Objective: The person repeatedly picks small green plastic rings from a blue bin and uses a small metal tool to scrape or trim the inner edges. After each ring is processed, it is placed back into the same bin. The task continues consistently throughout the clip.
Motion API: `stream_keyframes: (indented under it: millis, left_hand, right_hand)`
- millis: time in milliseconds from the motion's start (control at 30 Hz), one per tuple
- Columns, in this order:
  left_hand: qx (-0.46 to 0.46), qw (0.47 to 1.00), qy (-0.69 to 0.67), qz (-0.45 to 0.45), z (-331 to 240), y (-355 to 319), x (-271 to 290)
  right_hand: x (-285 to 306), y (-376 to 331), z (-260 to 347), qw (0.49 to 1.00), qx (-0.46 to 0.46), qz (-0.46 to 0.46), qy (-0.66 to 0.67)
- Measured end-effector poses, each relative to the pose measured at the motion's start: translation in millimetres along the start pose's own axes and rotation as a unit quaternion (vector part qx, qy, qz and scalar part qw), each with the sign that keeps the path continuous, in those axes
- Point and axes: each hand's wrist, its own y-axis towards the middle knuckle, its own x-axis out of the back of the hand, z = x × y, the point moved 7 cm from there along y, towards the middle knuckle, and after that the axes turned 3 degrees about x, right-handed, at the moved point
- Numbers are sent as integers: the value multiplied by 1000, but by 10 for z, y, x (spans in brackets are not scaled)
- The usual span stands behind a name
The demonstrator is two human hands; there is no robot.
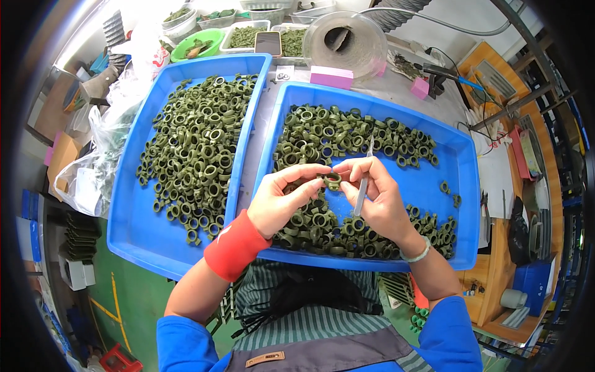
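Observation:
My left hand, with a red band on its wrist, pinches one small dark green ring with side lugs between thumb and fingertips. My right hand is closed round a slim silver scalpel-like knife. Its narrow end points away from me, and its flat handle end sticks out below the fingers. The right fingertips also reach the ring's right side. Both hands hover over the right blue tray, where many like green rings lie in a far pile and a near pile.
A second blue tray on the left holds a heap of green rings. Behind stand a phone, a pink block, a green bowl and a large translucent round container. A plastic bag lies at left.

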Motion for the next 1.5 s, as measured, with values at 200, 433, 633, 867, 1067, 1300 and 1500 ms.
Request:
stream_keyframes:
  millis: [200,433,633,867,1067,1300,1500]
  left_hand:
    - [-67,996,59,-32,-86,-26,15]
    - [-112,987,109,-41,-181,-36,-10]
    - [-178,966,181,-40,-153,-50,-27]
    - [57,978,-198,10,180,-23,48]
    - [140,925,-347,-60,127,8,107]
    - [97,983,-154,-24,260,47,166]
    - [120,989,-88,-5,265,0,68]
  right_hand:
    - [4,15,18,998,-4,5,68]
    - [-7,-3,25,999,3,2,55]
    - [-25,-16,56,996,28,-13,-81]
    - [179,105,-139,988,-7,-12,-157]
    - [141,6,-610,918,-5,113,-380]
    - [149,96,-328,970,-8,74,-232]
    - [-69,22,-24,991,26,90,-96]
